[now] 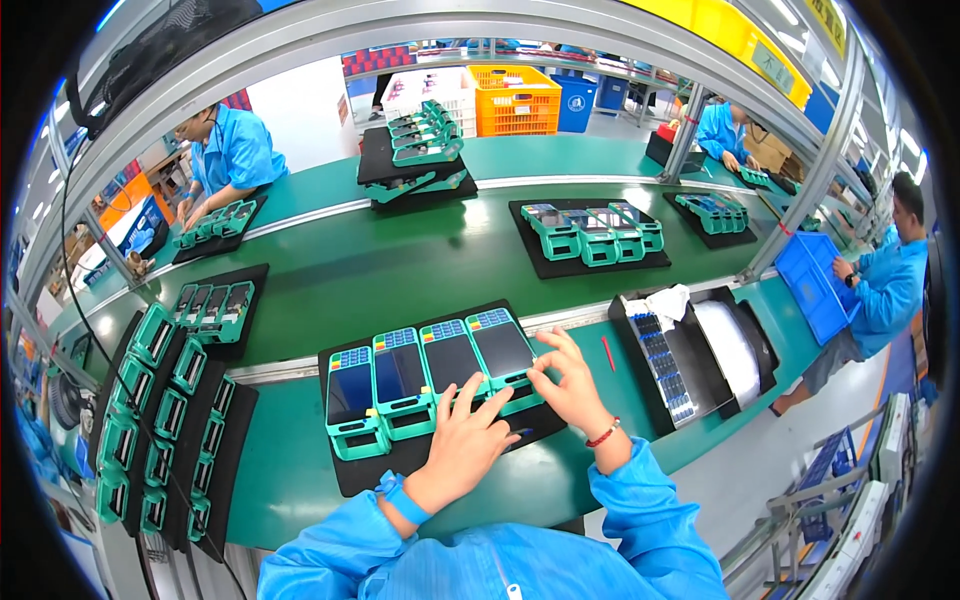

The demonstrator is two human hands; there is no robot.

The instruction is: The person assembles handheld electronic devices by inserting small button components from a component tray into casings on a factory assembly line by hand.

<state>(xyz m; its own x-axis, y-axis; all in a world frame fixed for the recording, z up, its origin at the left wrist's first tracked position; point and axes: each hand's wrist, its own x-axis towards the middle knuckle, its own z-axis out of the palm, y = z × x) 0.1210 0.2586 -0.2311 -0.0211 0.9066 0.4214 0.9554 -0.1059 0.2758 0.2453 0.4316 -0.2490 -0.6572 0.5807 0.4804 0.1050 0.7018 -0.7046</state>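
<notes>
Four-sided green payment terminals with dark screens and colored keypads stand in a row on a black foam mat (357,478) before me. My left hand (465,445) spreads its fingers over the lower edge of the middle terminals, fingertips near the third terminal (450,358). At the lower corner of the rightmost terminal (500,345), my right hand (572,385) has thumb and index finger pinched together; anything between them is too small to make out. A small dark blue piece (521,436) shows beside my left hand. The leftmost terminal (350,390) is untouched.
Stacked mats of green housings (165,420) stand at left. A black box (655,360) with blue-topped parts and a red pen (608,353) lie at right. Across the green conveyor (400,245) sit more loaded mats (590,262). Co-workers are around; one holds a blue crate (815,285).
</notes>
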